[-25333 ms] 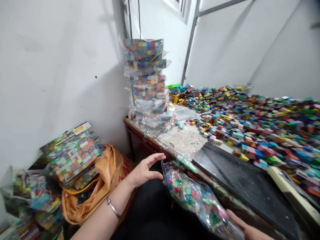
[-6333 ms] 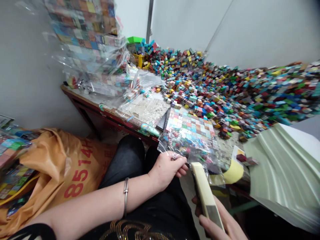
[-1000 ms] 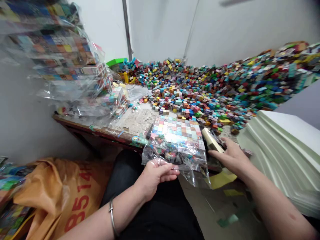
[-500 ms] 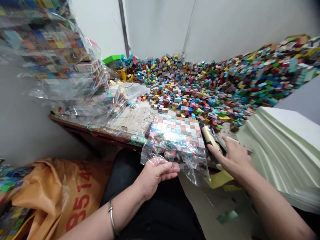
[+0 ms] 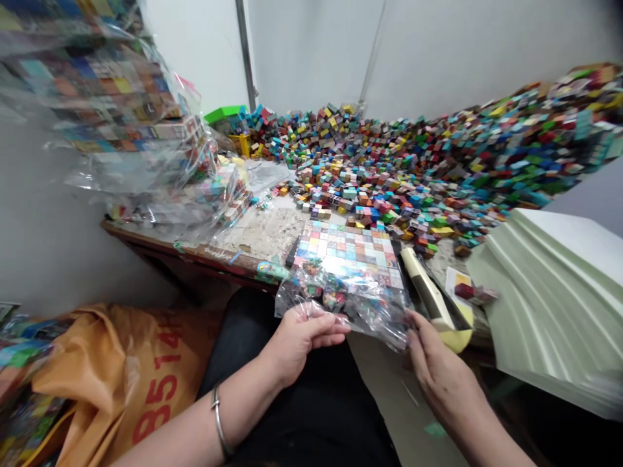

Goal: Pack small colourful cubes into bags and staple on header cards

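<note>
A clear plastic bag (image 5: 350,301) lies at the table's front edge, packed with small picture-printed boxes (image 5: 348,253) in tidy rows. Its loose mouth hangs toward me, with several small colourful pieces showing through the film. My left hand (image 5: 306,337) pinches the mouth's near edge between thumb and fingers. At the right corner of the mouth, my right hand (image 5: 433,357) grips the film, thumb on top. Just beyond that hand rests a long cream-coloured tool (image 5: 426,282) with a dark side; its exact kind is unclear.
Loose small boxes (image 5: 370,175) are heaped across the back of the table (image 5: 265,237). Bagged boxes (image 5: 111,97) are stacked at left. A pile of pale green sheets (image 5: 545,298) stands at right. An orange sack (image 5: 107,370) sits on the floor at lower left.
My right hand has moved from over the cream tool, down and left to the bag's right corner, and has taken hold of it. My left hand keeps its grip.
</note>
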### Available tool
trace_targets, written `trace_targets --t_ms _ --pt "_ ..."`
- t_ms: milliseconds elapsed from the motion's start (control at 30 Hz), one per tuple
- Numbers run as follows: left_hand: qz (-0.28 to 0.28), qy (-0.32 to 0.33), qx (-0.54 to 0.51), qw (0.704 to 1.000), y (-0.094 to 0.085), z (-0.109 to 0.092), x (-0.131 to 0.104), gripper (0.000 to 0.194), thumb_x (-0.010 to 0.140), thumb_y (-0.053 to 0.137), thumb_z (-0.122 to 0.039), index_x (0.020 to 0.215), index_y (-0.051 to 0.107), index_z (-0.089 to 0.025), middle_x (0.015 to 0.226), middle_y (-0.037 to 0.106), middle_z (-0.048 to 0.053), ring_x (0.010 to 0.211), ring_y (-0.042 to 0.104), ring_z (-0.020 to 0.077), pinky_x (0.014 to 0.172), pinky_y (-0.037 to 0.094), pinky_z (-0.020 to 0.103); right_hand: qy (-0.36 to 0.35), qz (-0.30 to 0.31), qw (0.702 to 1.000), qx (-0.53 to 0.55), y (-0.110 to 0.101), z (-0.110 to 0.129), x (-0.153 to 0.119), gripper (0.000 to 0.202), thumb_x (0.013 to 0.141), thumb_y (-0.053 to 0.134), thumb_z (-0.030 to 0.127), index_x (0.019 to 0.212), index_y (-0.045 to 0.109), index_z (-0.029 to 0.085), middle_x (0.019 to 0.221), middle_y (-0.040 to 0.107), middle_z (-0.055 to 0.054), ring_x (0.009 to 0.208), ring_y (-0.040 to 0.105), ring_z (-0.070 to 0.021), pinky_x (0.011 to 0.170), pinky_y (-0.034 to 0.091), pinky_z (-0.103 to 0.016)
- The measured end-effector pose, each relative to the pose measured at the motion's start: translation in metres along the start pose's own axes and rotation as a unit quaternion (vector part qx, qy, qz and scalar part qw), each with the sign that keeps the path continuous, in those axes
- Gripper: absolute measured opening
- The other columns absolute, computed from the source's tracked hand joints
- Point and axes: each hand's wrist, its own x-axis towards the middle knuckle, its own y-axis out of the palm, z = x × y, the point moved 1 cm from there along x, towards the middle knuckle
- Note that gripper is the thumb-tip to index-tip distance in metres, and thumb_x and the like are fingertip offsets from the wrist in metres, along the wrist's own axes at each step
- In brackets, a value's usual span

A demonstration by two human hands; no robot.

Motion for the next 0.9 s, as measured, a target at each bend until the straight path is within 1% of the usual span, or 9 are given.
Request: trace_targets --t_ms 133,167,233,333,400,467,633,733,900 --pt "0.001 -0.006 0.025 1.000 0.001 0.003 0.000 0.018 0.072 0.064 -0.023 0.073 0.052 -0.010 0.090 0.067 0.015 0.084 0.065 0.0224 0.073 0.051 0.030 0.046 0.031 0.998 -0.009 -0.007 -0.002 -0.001 0.049 0.081 0.041 0.043 0.126 0.036 0.026 0.060 0.059 -0.002 0.053 0.058 -0.0223 0.056 0.050 -0.037" --pt "-0.001 -0.011 0.027 1.000 0.002 0.004 0.000 0.018 0.072 0.064 -0.023 0.073 0.052 -0.010 0.090 0.067 0.015 0.083 0.065 0.0223 0.073 0.051 0.031 0.061 0.042 0.997 0.021 -0.009 0.000 -0.003 0.051 0.081 0.041 0.045 0.128 0.033 0.026 0.063 0.060 -0.002 0.053 0.058 -0.0216 0.056 0.051 -0.037" --pt "-0.002 -0.016 0.029 0.999 0.002 0.005 0.000 0.018 0.072 0.063 -0.024 0.073 0.052 -0.010 0.089 0.067 0.015 0.081 0.065 0.0218 0.072 0.051 0.031 0.101 0.067 0.984 0.130 -0.011 0.004 -0.010 0.061 0.078 0.050 0.045 0.130 0.025 0.027 0.083 0.064 -0.004 0.061 0.060 -0.0209 0.061 0.052 -0.038" --pt "0.001 -0.020 0.028 0.999 0.001 0.005 0.000 0.019 0.073 0.063 -0.025 0.075 0.052 -0.010 0.089 0.067 0.015 0.081 0.065 0.0209 0.071 0.051 0.030 0.184 0.097 0.924 0.319 -0.011 0.013 -0.023 0.080 0.068 0.064 0.045 0.132 0.017 0.034 0.121 0.052 -0.009 0.082 0.061 -0.0243 0.066 0.053 -0.043" --pt "0.005 -0.022 0.025 0.999 0.000 0.005 -0.001 0.019 0.073 0.063 -0.026 0.076 0.053 -0.009 0.090 0.066 0.015 0.081 0.065 0.0203 0.071 0.051 0.029 0.227 0.114 0.880 0.402 -0.009 0.018 -0.028 0.076 0.068 0.061 0.052 0.131 0.022 0.035 0.128 0.046 -0.011 0.090 0.060 -0.0283 0.064 0.053 -0.044" --pt "0.008 -0.025 0.021 0.999 -0.001 0.005 -0.001 0.020 0.072 0.063 -0.026 0.076 0.053 -0.009 0.090 0.066 0.015 0.081 0.065 0.0202 0.071 0.051 0.029 0.255 0.117 0.853 0.441 -0.004 0.020 -0.029 0.068 0.070 0.054 0.058 0.127 0.031 0.030 0.122 0.052 -0.012 0.091 0.060 -0.0294 0.061 0.054 -0.042" --pt "0.008 -0.029 0.022 0.999 -0.001 0.005 -0.001 0.021 0.071 0.064 -0.027 0.075 0.054 -0.009 0.089 0.066 0.014 0.079 0.065 0.0200 0.072 0.050 0.030 0.268 0.129 0.872 0.389 0.007 0.023 -0.016 0.040 0.072 0.065 0.035 0.106 0.051 0.018 0.099 0.065 -0.006 0.078 0.063 -0.0185 0.059 0.053 -0.025" --pt "0.009 -0.037 0.022 0.999 -0.002 0.005 -0.002 0.022 0.071 0.065 -0.028 0.076 0.055 -0.010 0.089 0.066 0.014 0.079 0.065 0.0196 0.072 0.050 0.031 0.271 0.122 0.882 0.365 0.007 0.024 -0.012 0.037 0.069 0.069 0.028 0.101 0.055 0.016 0.087 0.068 -0.005 0.068 0.063 -0.0155 0.055 0.053 -0.022" --pt "0.037 -0.069 0.015 0.997 -0.016 -0.002 -0.013 0.029 0.071 0.065 -0.034 0.085 0.058 -0.010 0.098 0.064 0.016 0.086 0.063 0.0227 0.078 0.048 0.034 0.266 0.157 0.886 0.347 0.001 0.021 -0.012 0.037 0.072 0.065 0.033 0.104 0.056 0.017 0.104 0.064 -0.009 0.086 0.062 -0.0218 0.055 0.054 -0.025"
